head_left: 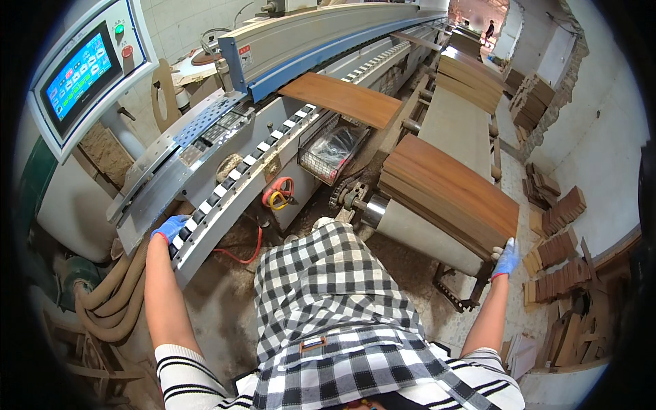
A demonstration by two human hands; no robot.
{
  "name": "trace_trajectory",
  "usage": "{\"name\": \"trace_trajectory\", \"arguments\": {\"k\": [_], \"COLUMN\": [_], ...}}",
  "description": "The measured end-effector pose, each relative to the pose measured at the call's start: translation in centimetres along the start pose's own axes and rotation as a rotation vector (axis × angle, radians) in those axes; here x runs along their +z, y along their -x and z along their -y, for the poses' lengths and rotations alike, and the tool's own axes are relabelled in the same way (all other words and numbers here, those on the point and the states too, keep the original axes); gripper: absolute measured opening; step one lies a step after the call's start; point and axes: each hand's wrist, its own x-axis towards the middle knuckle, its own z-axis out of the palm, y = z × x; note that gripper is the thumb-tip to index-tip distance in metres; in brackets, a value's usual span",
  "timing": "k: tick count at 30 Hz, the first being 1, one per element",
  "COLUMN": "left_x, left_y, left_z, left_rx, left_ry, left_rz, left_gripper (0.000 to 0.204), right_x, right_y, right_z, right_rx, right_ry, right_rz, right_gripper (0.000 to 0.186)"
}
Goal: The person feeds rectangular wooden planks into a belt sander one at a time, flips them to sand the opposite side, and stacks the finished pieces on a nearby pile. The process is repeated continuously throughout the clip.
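My left hand (171, 227), in a blue glove, lies against the near end of the roller rail (225, 183), its fingers stretched along the edge. Nothing shows in it. My right hand (506, 258), gloved alike, grips the near right corner of a stack of brown boards (454, 184), thumb at the end face and fingers along the side. That stack rests on a grey belt conveyor (410, 229). Ahead, a single brown board (342, 98) lies across the rail, its far left edge under the blue beam (301, 65) of a long machine.
A control panel (85, 75) with a lit screen stands at upper left. Below the rail are a wire basket (333, 152) and red and yellow rings (279, 193). More boards (471, 80) sit farther along the conveyor. Ribbed hoses (113, 307) curve at lower left; wood pieces (564, 249) line the right wall.
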Motion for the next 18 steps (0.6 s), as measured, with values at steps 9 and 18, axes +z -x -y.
{"name": "trace_trajectory", "arguments": {"k": [9, 18], "left_x": [0.3, 0.2], "left_y": [1.1, 0.3], "left_z": [-1.3, 0.3], "left_rx": [-0.115, -0.129], "left_ry": [0.080, 0.047], "left_rz": [0.018, 0.007], "left_gripper": [0.038, 0.037], "right_x": [2.6, 4.1], "right_y": [5.6, 8.7], "right_z": [0.7, 1.3], "right_rx": [-0.231, 0.575], "right_ry": [0.112, -0.672], "right_rz": [-0.118, 0.308], "right_gripper": [0.043, 0.022]}}
